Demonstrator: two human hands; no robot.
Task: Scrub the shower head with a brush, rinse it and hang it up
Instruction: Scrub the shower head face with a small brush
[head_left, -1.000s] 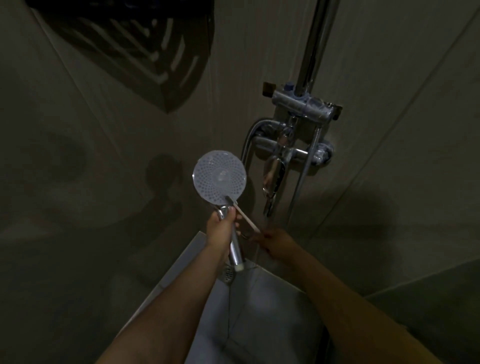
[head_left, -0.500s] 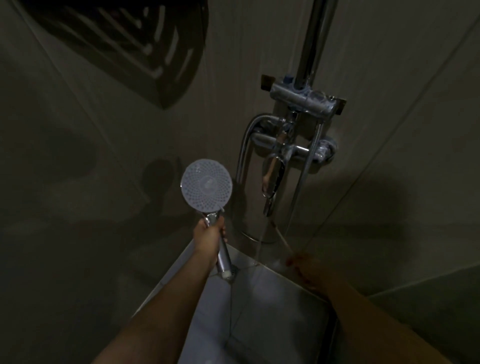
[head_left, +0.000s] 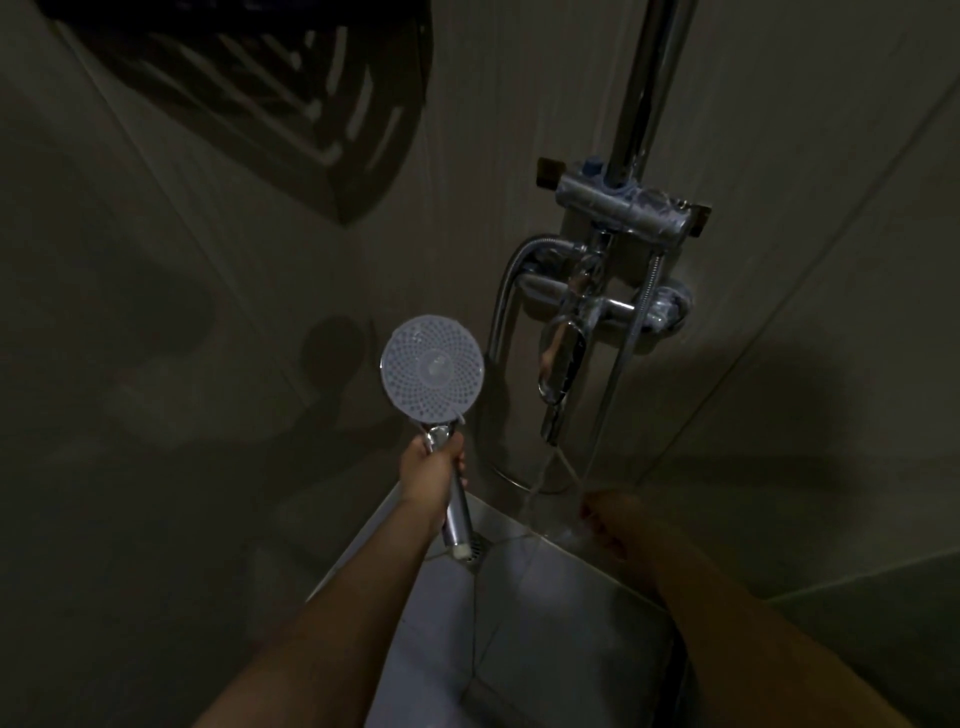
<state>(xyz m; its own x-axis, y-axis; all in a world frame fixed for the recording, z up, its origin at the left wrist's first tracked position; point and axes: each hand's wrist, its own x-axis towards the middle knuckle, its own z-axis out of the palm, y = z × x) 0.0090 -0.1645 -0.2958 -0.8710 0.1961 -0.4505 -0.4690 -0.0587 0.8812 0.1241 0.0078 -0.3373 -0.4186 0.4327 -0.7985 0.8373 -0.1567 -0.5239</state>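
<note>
Looking down into a dim shower corner, you hold the shower head (head_left: 434, 368) upright in your left hand (head_left: 434, 470), fingers wrapped tight around its chrome handle, the round nozzle face turned toward you. It sits just left of the wall tap (head_left: 605, 306), clear of the water. A thin stream of water (head_left: 540, 483) runs from the spout (head_left: 558, 384) to the floor tiles. Your right hand (head_left: 610, 522) is low beside that stream, closed on a thin brush (head_left: 569, 470) whose pale stick slants up into the water; the bristles are too faint to make out.

You appear to be wetting or rinsing the brush, between scrubbing and rinsing. Next, probably bring the nozzle face under the running stream, or the brush back to the face, turning your left wrist so water reaches every hole.
</note>
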